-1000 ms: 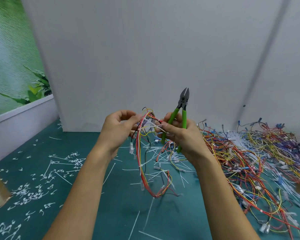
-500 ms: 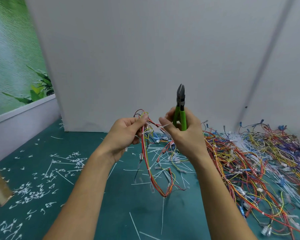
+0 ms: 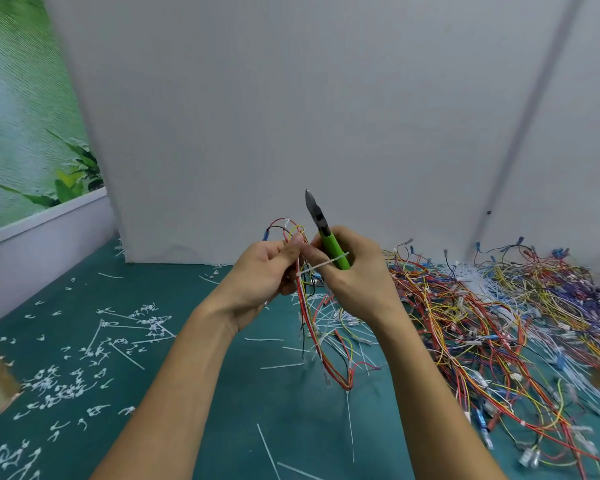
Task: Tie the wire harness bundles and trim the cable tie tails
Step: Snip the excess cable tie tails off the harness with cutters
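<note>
Teal mat [image 3: 222, 427], littered with clipped tails [image 3: 146, 320]. Left hand [image 3: 260, 275] pinches the wire harness bundle [image 3: 312, 327] hanging beneath it; right hand [image 3: 357, 271] grips green-handled cutters [image 3: 329, 242], cable tie [image 3: 323, 266] crossing its fingers. Cinching seems underway; trimming needs the blades swung down.

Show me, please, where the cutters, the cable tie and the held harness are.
cutters [image 3: 332, 247], head view, on the green handle.
cable tie [image 3: 326, 262], head view, middle of the white strip.
held harness [image 3: 313, 336], head view, on the hanging red wires.
</note>
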